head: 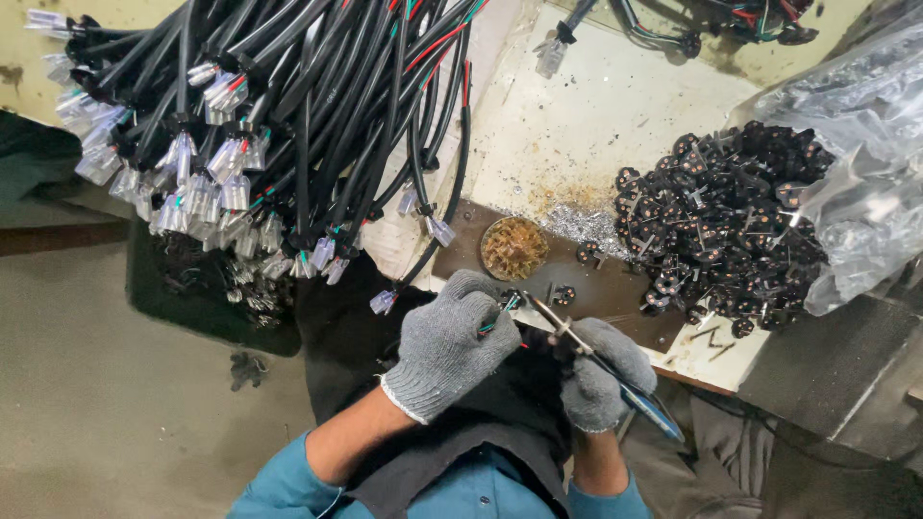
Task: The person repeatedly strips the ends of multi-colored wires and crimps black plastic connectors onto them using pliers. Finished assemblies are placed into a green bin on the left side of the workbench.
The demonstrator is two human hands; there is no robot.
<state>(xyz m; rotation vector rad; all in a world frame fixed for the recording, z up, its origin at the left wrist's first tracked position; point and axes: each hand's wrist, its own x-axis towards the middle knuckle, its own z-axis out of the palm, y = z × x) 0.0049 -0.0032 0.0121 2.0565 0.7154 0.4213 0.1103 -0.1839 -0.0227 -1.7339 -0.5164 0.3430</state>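
Observation:
My left hand (pixel 452 336), in a grey knit glove, pinches the end of a thin cable (pixel 492 325) with red and green wires showing at its fingertips. My right hand (pixel 601 370), gloved the same way, grips a slim tool (pixel 596 363) with a metal tip and blue handle; the tip points up-left toward the wire ends. Both hands meet over my dark apron, just in front of the bench edge.
A big bundle of black cables (pixel 288 106) with clear plastic connectors hangs at upper left. A heap of small black plug parts (pixel 731 221) spills from a clear plastic bag (pixel 856 163) on the bench. A round tin of brownish paste (pixel 513 248) sits near metal shavings.

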